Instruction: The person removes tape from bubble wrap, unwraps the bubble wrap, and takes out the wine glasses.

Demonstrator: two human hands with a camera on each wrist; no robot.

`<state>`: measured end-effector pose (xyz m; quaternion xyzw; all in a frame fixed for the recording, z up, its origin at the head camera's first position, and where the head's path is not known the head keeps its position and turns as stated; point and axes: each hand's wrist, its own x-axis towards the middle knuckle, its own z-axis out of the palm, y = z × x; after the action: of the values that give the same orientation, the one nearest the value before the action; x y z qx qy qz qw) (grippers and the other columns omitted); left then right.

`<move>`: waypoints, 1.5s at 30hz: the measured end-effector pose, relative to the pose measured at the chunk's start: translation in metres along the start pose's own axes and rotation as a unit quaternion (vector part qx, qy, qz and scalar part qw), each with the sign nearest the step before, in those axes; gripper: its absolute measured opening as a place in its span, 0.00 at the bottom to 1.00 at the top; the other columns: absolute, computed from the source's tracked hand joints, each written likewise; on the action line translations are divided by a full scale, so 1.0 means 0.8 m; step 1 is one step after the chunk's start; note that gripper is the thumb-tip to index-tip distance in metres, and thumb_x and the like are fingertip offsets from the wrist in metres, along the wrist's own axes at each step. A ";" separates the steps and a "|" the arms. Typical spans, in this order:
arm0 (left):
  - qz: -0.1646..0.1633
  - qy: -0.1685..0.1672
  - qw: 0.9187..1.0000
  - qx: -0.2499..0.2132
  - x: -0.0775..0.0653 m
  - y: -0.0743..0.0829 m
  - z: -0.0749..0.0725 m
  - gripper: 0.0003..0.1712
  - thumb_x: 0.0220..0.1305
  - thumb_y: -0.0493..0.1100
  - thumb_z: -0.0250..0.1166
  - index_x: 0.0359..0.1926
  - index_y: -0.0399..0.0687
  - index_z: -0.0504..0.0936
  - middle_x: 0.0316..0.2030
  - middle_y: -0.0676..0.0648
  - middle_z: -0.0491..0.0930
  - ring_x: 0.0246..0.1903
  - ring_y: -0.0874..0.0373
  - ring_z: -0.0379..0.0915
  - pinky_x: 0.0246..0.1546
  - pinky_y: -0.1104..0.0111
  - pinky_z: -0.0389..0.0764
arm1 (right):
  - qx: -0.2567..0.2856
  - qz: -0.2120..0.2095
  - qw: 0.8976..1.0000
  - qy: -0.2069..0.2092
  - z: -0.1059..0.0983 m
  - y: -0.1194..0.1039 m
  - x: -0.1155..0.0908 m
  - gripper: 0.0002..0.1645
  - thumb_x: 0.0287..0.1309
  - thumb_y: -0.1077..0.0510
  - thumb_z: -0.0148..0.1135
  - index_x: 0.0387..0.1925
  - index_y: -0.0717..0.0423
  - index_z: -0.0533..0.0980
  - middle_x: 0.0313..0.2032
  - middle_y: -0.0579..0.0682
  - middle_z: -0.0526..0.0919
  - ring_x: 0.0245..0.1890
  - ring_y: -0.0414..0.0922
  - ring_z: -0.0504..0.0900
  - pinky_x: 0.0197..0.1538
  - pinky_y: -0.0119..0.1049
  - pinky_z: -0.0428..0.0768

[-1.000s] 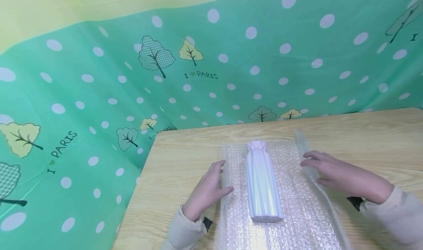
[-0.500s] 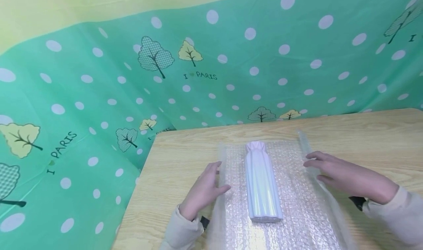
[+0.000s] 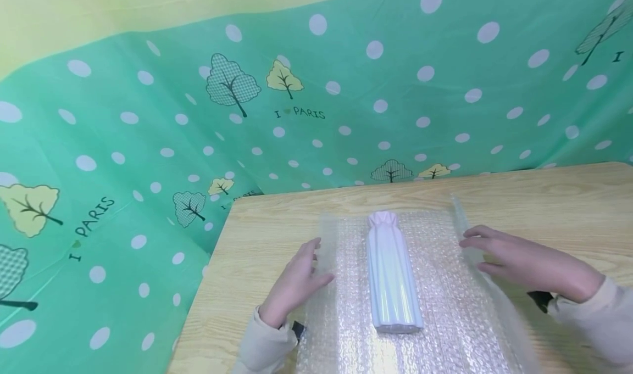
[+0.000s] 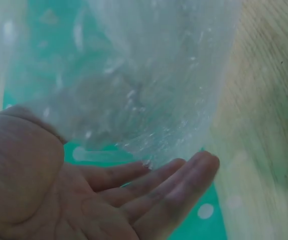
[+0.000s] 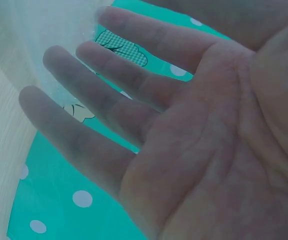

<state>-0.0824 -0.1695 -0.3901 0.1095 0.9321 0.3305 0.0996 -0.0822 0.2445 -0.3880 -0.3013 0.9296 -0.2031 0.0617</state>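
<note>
A fluted vase (image 3: 393, 278), pinkish at the neck and pale blue below, lies on its side on a sheet of bubble wrap (image 3: 445, 291). At the sheet's left edge is my left hand (image 3: 294, 283), its fingers extended. In the left wrist view the wrap (image 4: 149, 100) hangs over that hand, against the fingertips (image 4: 204, 162). My right hand (image 3: 534, 261) is by the sheet's raised right edge with its fingers spread and nearly straight. The right wrist view shows its bare palm (image 5: 199, 150), with the wrap (image 5: 54, 45) just past the fingertips.
The wooden table (image 3: 262, 236) extends to both sides of the wrap. Behind it and at its left hangs a green dotted cloth (image 3: 296, 160) with printed trees.
My left hand has moved left, and the wrap's left edge has spread outward with it. My right hand has shifted slightly right along with the right edge. The vase has stayed put.
</note>
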 end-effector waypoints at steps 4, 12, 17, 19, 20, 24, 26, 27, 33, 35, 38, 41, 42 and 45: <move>-0.007 0.001 1.000 -0.003 -0.001 -0.002 -0.003 0.49 0.60 0.47 0.71 0.75 0.38 0.55 0.67 0.36 0.67 0.58 0.40 0.73 0.54 0.49 0.81 | 0.001 -0.001 1.000 -0.001 -0.003 0.003 -0.003 0.24 0.58 0.62 0.69 0.56 0.61 0.76 0.56 0.61 0.75 0.50 0.56 0.81 0.48 0.50 0.84; -0.019 -0.006 1.000 -0.004 -0.003 -0.001 -0.009 0.47 0.61 0.47 0.70 0.74 0.40 0.57 0.66 0.37 0.69 0.57 0.40 0.74 0.52 0.49 0.82 | -0.009 -0.009 1.000 0.011 -0.004 0.011 -0.007 0.23 0.56 0.64 0.69 0.54 0.61 0.77 0.54 0.57 0.76 0.47 0.54 0.82 0.45 0.46 0.85; -0.019 -0.008 1.000 -0.003 -0.003 -0.002 -0.013 0.44 0.61 0.43 0.69 0.74 0.40 0.58 0.65 0.37 0.69 0.56 0.41 0.74 0.51 0.51 0.83 | -0.010 0.005 1.000 0.011 -0.006 0.015 -0.010 0.23 0.56 0.65 0.68 0.55 0.58 0.76 0.54 0.54 0.76 0.46 0.50 0.83 0.43 0.43 0.85; -0.017 -0.010 1.000 -0.001 -0.002 -0.002 -0.014 0.42 0.61 0.40 0.67 0.73 0.40 0.60 0.64 0.38 0.70 0.56 0.41 0.74 0.50 0.52 0.83 | -0.009 0.010 1.000 0.009 -0.007 0.016 -0.011 0.24 0.56 0.65 0.68 0.55 0.57 0.75 0.54 0.53 0.76 0.46 0.49 0.83 0.42 0.42 0.85; -0.017 -0.010 1.000 -0.001 -0.002 -0.003 -0.014 0.41 0.60 0.38 0.66 0.73 0.40 0.60 0.63 0.38 0.70 0.55 0.41 0.74 0.49 0.53 0.83 | -0.009 0.009 1.000 0.009 -0.008 0.016 -0.011 0.24 0.56 0.65 0.68 0.55 0.58 0.75 0.54 0.54 0.76 0.45 0.49 0.83 0.42 0.42 0.85; -0.017 -0.013 1.000 0.002 -0.001 -0.004 -0.015 0.40 0.58 0.33 0.63 0.72 0.42 0.63 0.62 0.38 0.71 0.54 0.41 0.75 0.49 0.53 0.83 | -0.017 0.008 1.000 0.010 -0.010 0.015 -0.010 0.24 0.57 0.65 0.68 0.56 0.56 0.75 0.54 0.51 0.76 0.46 0.48 0.83 0.42 0.40 0.85; -0.017 -0.012 1.000 0.003 -0.001 -0.005 -0.015 0.39 0.57 0.32 0.63 0.71 0.42 0.64 0.61 0.39 0.71 0.54 0.41 0.75 0.49 0.53 0.83 | -0.017 0.012 1.000 0.007 -0.011 0.015 -0.010 0.23 0.58 0.64 0.67 0.56 0.57 0.75 0.54 0.52 0.76 0.46 0.48 0.83 0.42 0.40 0.85; -0.016 -0.013 1.000 0.005 -0.001 -0.005 -0.015 0.39 0.57 0.32 0.63 0.71 0.42 0.64 0.62 0.39 0.71 0.54 0.42 0.75 0.49 0.53 0.83 | -0.016 0.016 1.000 0.005 -0.012 0.015 -0.011 0.23 0.58 0.64 0.67 0.56 0.57 0.75 0.54 0.52 0.76 0.45 0.48 0.83 0.42 0.41 0.85; -0.009 -0.005 1.000 0.018 -0.002 -0.007 -0.016 0.38 0.58 0.32 0.64 0.70 0.41 0.65 0.62 0.39 0.70 0.53 0.42 0.75 0.49 0.53 0.83 | -0.002 0.047 0.999 -0.010 -0.017 0.017 -0.015 0.26 0.56 0.62 0.69 0.57 0.60 0.74 0.55 0.58 0.76 0.46 0.52 0.83 0.41 0.44 0.84; -0.006 -0.003 1.000 0.019 -0.003 -0.007 -0.017 0.37 0.58 0.32 0.64 0.70 0.40 0.66 0.62 0.38 0.70 0.53 0.41 0.75 0.49 0.52 0.83 | -0.002 0.053 0.999 -0.013 -0.018 0.018 -0.015 0.26 0.56 0.62 0.70 0.57 0.60 0.74 0.55 0.58 0.76 0.46 0.52 0.83 0.41 0.44 0.84; -0.007 -0.005 1.000 0.017 -0.003 -0.007 -0.018 0.36 0.58 0.32 0.64 0.69 0.40 0.67 0.63 0.38 0.70 0.53 0.41 0.76 0.49 0.52 0.84 | -0.005 0.062 0.998 -0.016 -0.019 0.020 -0.015 0.26 0.56 0.63 0.69 0.57 0.61 0.74 0.56 0.59 0.76 0.45 0.51 0.83 0.41 0.44 0.84; -0.009 -0.008 1.000 0.020 -0.003 -0.008 -0.020 0.35 0.58 0.32 0.65 0.68 0.41 0.68 0.62 0.38 0.71 0.52 0.41 0.77 0.48 0.54 0.84 | -0.004 0.070 0.997 -0.020 -0.019 0.024 -0.015 0.27 0.55 0.64 0.69 0.57 0.63 0.74 0.55 0.61 0.75 0.45 0.53 0.83 0.40 0.45 0.84; -0.010 -0.009 1.000 0.020 -0.003 -0.008 -0.020 0.35 0.58 0.32 0.65 0.68 0.41 0.68 0.61 0.38 0.71 0.52 0.41 0.77 0.48 0.54 0.84 | -0.003 0.072 0.997 -0.021 -0.019 0.025 -0.016 0.27 0.55 0.64 0.70 0.57 0.63 0.74 0.55 0.62 0.75 0.45 0.53 0.83 0.40 0.45 0.84; -0.011 -0.007 1.000 0.021 -0.004 -0.009 -0.024 0.34 0.58 0.33 0.65 0.67 0.41 0.69 0.60 0.37 0.72 0.50 0.41 0.78 0.47 0.55 0.85 | -0.010 0.066 0.998 -0.014 -0.019 0.029 -0.017 0.28 0.52 0.65 0.71 0.56 0.65 0.74 0.56 0.66 0.73 0.45 0.56 0.82 0.40 0.47 0.84</move>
<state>-0.0853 -0.1872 -0.3797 0.1037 0.9394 0.3087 0.1074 -0.0874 0.2747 -0.3835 -0.2424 0.9486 -0.1850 0.0850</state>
